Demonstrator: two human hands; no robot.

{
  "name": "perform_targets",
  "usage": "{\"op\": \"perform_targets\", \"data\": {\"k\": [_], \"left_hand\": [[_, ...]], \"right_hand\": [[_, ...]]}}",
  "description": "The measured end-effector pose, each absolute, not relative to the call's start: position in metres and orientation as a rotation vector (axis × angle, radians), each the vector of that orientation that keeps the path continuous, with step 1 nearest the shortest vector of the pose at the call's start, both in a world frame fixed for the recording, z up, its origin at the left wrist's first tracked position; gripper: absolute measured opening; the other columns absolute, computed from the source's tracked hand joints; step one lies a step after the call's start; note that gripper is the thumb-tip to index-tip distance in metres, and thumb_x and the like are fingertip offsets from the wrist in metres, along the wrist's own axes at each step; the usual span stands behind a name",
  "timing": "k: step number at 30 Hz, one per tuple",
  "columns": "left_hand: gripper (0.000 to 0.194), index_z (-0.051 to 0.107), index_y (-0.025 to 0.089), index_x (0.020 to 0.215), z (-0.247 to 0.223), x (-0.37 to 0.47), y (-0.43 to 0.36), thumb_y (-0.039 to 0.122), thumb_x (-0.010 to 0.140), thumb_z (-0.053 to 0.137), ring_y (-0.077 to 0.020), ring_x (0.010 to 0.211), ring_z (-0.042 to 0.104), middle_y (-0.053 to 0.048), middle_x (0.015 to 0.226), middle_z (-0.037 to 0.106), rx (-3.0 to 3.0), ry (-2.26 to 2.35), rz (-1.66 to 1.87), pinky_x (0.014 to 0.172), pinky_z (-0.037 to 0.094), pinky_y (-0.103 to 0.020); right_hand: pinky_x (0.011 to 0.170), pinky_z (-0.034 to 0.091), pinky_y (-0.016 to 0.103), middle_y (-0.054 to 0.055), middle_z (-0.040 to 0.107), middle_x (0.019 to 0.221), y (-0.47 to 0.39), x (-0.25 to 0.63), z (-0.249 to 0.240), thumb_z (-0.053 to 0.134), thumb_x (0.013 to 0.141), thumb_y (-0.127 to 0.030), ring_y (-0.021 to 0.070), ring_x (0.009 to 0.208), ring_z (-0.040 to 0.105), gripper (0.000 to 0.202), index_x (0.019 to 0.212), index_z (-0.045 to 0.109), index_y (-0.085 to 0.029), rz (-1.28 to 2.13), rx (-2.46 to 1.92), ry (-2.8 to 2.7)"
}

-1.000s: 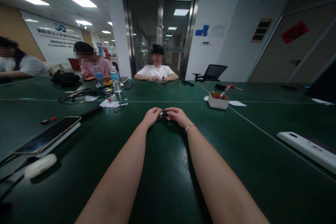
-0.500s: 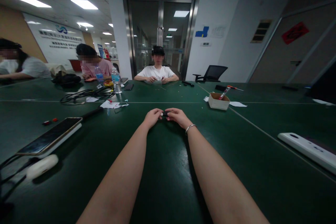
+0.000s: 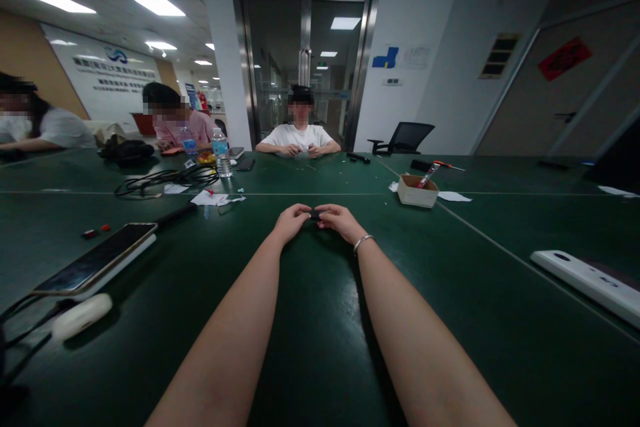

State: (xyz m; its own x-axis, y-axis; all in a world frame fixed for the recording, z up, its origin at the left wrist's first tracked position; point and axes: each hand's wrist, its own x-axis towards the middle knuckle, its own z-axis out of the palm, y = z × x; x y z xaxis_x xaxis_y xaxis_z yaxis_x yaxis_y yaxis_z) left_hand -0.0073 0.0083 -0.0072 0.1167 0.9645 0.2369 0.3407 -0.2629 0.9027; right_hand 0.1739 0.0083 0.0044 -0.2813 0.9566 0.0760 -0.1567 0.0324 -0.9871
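Observation:
A small dark object (image 3: 315,215) sits between my two hands, just above or on the green table (image 3: 320,320); it is too small to make out. My left hand (image 3: 293,222) pinches its left end between thumb and fingers. From the other side, my right hand (image 3: 339,221) has its fingers closed round the right end. A silver bracelet (image 3: 362,244) circles my right wrist. Both forearms stretch forward over the tabletop.
On the left lie a phone (image 3: 100,260), a white rounded device (image 3: 83,317) and black cables (image 3: 170,179). Beyond stands a bottle (image 3: 221,155). An open box (image 3: 417,192) and a white device (image 3: 590,283) are at right. A person (image 3: 300,137) sits opposite.
The fingers of my left hand have shifted slightly on the dark object, and the bright bit at its left end no longer shows. The arms have hardly moved.

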Motion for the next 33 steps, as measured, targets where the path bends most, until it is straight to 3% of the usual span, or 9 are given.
{"op": "perform_targets", "data": {"k": [4, 9, 14, 18, 23, 28, 33], "left_hand": [[0.029, 0.069, 0.018, 0.099, -0.0064, -0.0074, 0.0081, 0.035, 0.081, 0.054, -0.0154, 0.075, 0.060, -0.006, 0.088, 0.069, 1.696, 1.275, 1.118, 0.069, 0.047, -0.028], [0.029, 0.069, 0.018, 0.102, -0.0056, -0.0076, 0.0078, 0.028, 0.077, 0.059, -0.0148, 0.077, 0.060, -0.006, 0.094, 0.069, 1.710, 1.299, 1.155, 0.074, 0.047, -0.028], [0.030, 0.069, 0.016, 0.096, -0.0049, -0.0072, 0.0072, 0.036, 0.083, 0.050, -0.0156, 0.074, 0.059, -0.006, 0.088, 0.068, 1.714, 1.303, 1.117, 0.069, 0.046, -0.028], [0.030, 0.068, 0.018, 0.103, -0.0077, -0.0077, 0.0091, 0.028, 0.076, 0.059, -0.0161, 0.083, 0.060, -0.006, 0.094, 0.068, 1.731, 1.296, 1.173, 0.078, 0.046, -0.028], [0.030, 0.067, 0.016, 0.103, -0.0048, -0.0066, 0.0069, 0.032, 0.082, 0.052, -0.0164, 0.076, 0.060, -0.007, 0.091, 0.068, 1.663, 1.319, 1.147, 0.070, 0.046, -0.029], [0.031, 0.067, 0.017, 0.107, -0.0050, -0.0070, 0.0082, 0.028, 0.080, 0.056, -0.0158, 0.080, 0.059, -0.007, 0.097, 0.068, 1.663, 1.324, 1.177, 0.076, 0.047, -0.029], [0.031, 0.067, 0.016, 0.105, -0.0071, -0.0074, 0.0097, 0.033, 0.084, 0.051, -0.0156, 0.075, 0.059, -0.007, 0.092, 0.067, 1.637, 1.312, 1.148, 0.069, 0.046, -0.028]], "right_hand": [[0.057, 0.057, 0.017, 0.002, 0.069, 0.067, 0.0069, 0.1738, 0.0055, 0.064, 0.077, 0.000, 0.0086, 0.056, 0.065, 0.020, 0.093, 0.070, -0.013, 1.443, -0.895, -1.331], [0.056, 0.056, 0.017, 0.002, 0.069, 0.066, 0.0053, 0.1731, 0.0071, 0.062, 0.078, 0.001, 0.0085, 0.055, 0.065, 0.021, 0.093, 0.069, -0.012, 1.439, -0.910, -1.326], [0.056, 0.056, 0.017, 0.002, 0.069, 0.066, 0.0067, 0.1723, 0.0058, 0.060, 0.079, 0.002, 0.0083, 0.054, 0.065, 0.022, 0.093, 0.069, -0.012, 1.444, -0.912, -1.316], [0.056, 0.056, 0.017, 0.002, 0.069, 0.066, 0.0074, 0.1722, 0.0056, 0.058, 0.079, 0.002, 0.0086, 0.055, 0.065, 0.022, 0.092, 0.069, -0.012, 1.444, -0.927, -1.309], [0.057, 0.056, 0.018, 0.002, 0.069, 0.067, 0.0080, 0.1732, 0.0052, 0.060, 0.079, 0.002, 0.0086, 0.055, 0.065, 0.022, 0.093, 0.070, -0.013, 1.446, -0.917, -1.321], [0.056, 0.056, 0.017, 0.002, 0.070, 0.068, 0.0085, 0.1739, 0.0044, 0.061, 0.079, 0.001, 0.0082, 0.055, 0.065, 0.022, 0.093, 0.069, -0.012, 1.442, -0.920, -1.327], [0.056, 0.056, 0.017, 0.002, 0.069, 0.067, 0.0078, 0.1737, 0.0052, 0.061, 0.079, 0.002, 0.0080, 0.055, 0.065, 0.022, 0.093, 0.069, -0.012, 1.444, -0.906, -1.325]]}}
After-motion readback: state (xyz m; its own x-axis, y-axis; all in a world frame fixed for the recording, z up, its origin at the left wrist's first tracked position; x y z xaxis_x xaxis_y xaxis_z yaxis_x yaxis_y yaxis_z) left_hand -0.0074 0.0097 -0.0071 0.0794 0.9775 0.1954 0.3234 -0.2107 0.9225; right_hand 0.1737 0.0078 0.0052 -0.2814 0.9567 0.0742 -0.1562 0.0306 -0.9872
